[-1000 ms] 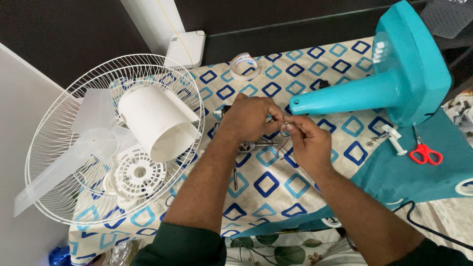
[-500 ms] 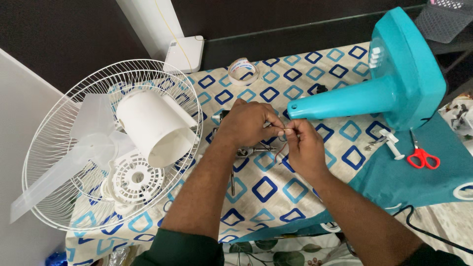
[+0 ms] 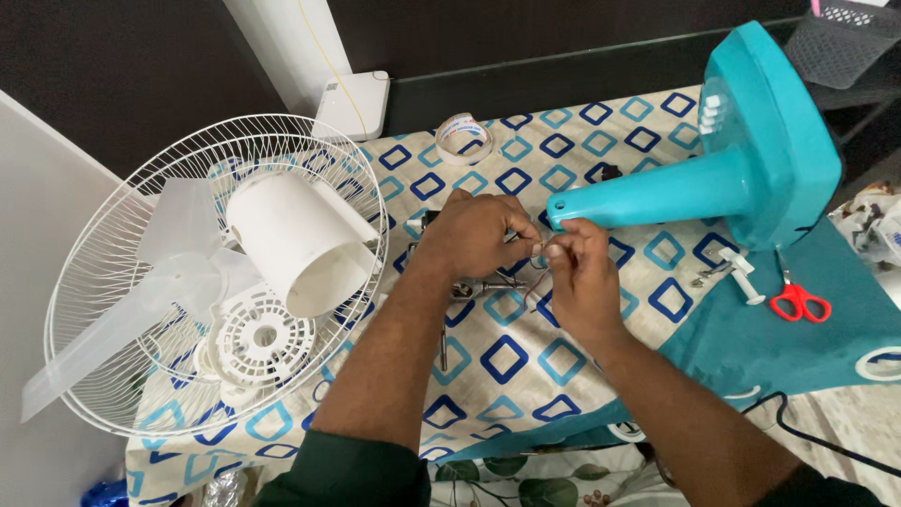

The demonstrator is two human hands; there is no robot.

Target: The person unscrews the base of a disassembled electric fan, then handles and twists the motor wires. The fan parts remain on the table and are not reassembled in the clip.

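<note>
My left hand (image 3: 474, 235) and my right hand (image 3: 580, 277) meet above the patterned tablecloth (image 3: 526, 376), fingertips pinching thin wires (image 3: 537, 252) between them. The wires run down to a small metal motor part (image 3: 479, 287) lying under my left wrist. Just beyond my fingertips lies the open end of a teal fan stand (image 3: 713, 183), tipped on its side with its base to the right.
A white wire fan guard (image 3: 141, 310) holds clear blades, a white motor housing (image 3: 296, 239) and a round vented cover (image 3: 258, 340) at left. Tape roll (image 3: 465, 136) lies at the back. Red scissors (image 3: 798, 299) and white screws (image 3: 741, 277) rest on teal cloth at right.
Both hands stay together on the wires with only small finger shifts. The camera view has drifted slightly.
</note>
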